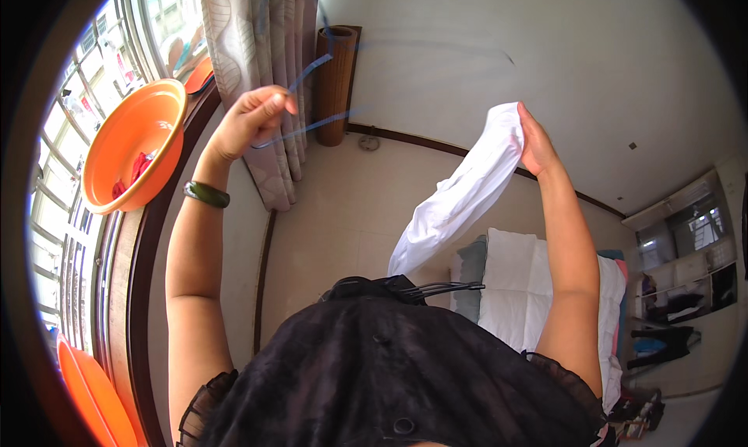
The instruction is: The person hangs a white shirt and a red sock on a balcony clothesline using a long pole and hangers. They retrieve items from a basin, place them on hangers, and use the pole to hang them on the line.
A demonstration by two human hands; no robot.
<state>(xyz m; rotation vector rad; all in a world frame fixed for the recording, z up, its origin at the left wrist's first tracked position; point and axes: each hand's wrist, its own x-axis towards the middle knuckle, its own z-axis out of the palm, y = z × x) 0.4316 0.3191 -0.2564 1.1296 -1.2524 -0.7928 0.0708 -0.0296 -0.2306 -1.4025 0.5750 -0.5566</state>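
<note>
My left hand, raised near the curtain, grips a blue clothes hanger. The hanger is blurred by motion; its curved hook points up and its bars stretch to the right. A white cloth garment hangs from my right hand, which pinches its upper end against the palm. The cloth droops down and to the left, and its lower end goes out of sight behind my black top. Hanger and garment are apart. What kind of garment it is cannot be told.
On the windowsill at left, an orange plastic basin holds red cloth. Another orange object lies lower down. Behind are a patterned curtain and a rolled mat. A white quilt is at right, with dark clothes farther off.
</note>
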